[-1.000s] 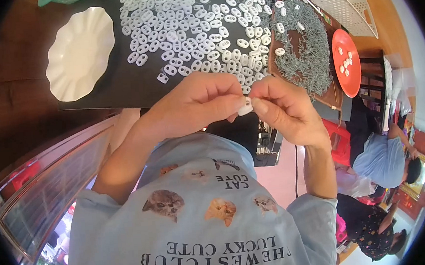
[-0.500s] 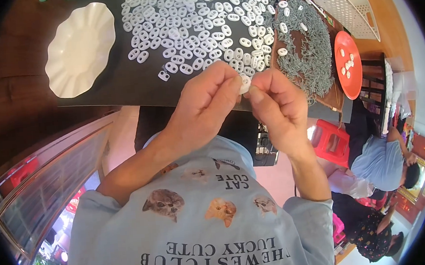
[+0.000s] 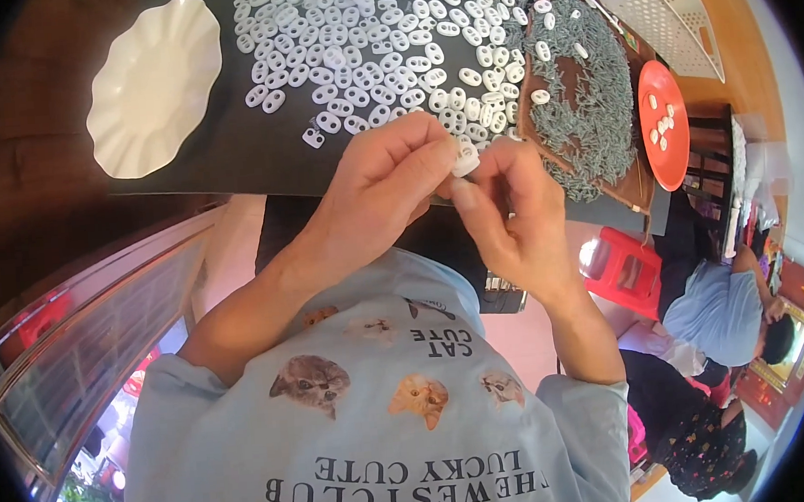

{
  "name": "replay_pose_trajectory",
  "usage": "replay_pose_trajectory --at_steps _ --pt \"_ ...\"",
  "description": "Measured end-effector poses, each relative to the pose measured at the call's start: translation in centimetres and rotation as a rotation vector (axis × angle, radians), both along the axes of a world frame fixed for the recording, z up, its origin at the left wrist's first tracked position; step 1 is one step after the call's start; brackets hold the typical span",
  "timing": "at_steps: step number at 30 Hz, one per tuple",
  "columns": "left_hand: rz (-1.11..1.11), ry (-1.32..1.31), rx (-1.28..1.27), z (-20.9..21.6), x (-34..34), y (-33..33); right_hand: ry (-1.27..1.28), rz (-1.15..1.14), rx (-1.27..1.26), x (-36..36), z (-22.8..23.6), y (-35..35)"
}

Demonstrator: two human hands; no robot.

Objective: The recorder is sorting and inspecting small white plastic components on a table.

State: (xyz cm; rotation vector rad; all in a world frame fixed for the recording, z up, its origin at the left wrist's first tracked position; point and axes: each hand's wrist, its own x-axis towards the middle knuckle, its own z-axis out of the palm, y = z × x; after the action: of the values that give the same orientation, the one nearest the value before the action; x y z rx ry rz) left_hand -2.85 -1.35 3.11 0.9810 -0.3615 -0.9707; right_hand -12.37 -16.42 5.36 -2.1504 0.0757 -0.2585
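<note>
A white oval cord lock with two holes (image 3: pixel 465 159) is pinched between the thumb and forefinger of my left hand (image 3: pixel 389 191), just above the table's near edge. Against its lower right side are the closed thumb and bent forefinger of my right hand (image 3: pixel 523 219), gripping it too; the tips are partly hidden. Beyond my hands many more white cord locks (image 3: pixel 324 94) lie spread over the dark tabletop. One cord lock (image 3: pixel 313 138) lies a little apart, near my left knuckles. To the right, small grey spring-like pieces (image 3: pixel 588 107) are heaped on a brown tray.
A white scalloped dish (image 3: pixel 151 96) stands at the left of the table. On the right is a red plate (image 3: pixel 665 167) with several white pieces on it, with a white perforated basket (image 3: pixel 651 10) behind. A red stool (image 3: pixel 623 273) and other people (image 3: pixel 719 313) are farther right.
My right thumb has shifted left and down, under the cord lock, and the right hand has turned slightly. The left hand keeps its pinch. The view has moved slightly.
</note>
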Motion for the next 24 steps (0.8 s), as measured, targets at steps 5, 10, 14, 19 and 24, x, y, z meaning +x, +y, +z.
replay_pose_trajectory --at_steps 5,10,14,19,24 --pt "0.035 -0.057 0.049 0.4 0.0 -0.2 0.044 0.006 -0.079 0.5 0.0 0.1" --pt "0.008 -0.191 0.183 0.6 0.0 -0.1 -0.001 0.009 -0.09 0.6 -0.7 0.2" --pt "-0.004 -0.288 0.228 0.8 0.2 0.0 -0.056 0.081 -0.193 0.8 -0.7 -0.3" --pt "0.064 -0.432 0.196 0.6 -0.3 -0.4 -0.137 0.136 -0.228 1.0 -0.6 -0.8" --pt "-0.068 -0.273 0.23 0.5 1.3 -0.3 -0.129 0.139 -0.245 1.1 -0.7 -1.1"
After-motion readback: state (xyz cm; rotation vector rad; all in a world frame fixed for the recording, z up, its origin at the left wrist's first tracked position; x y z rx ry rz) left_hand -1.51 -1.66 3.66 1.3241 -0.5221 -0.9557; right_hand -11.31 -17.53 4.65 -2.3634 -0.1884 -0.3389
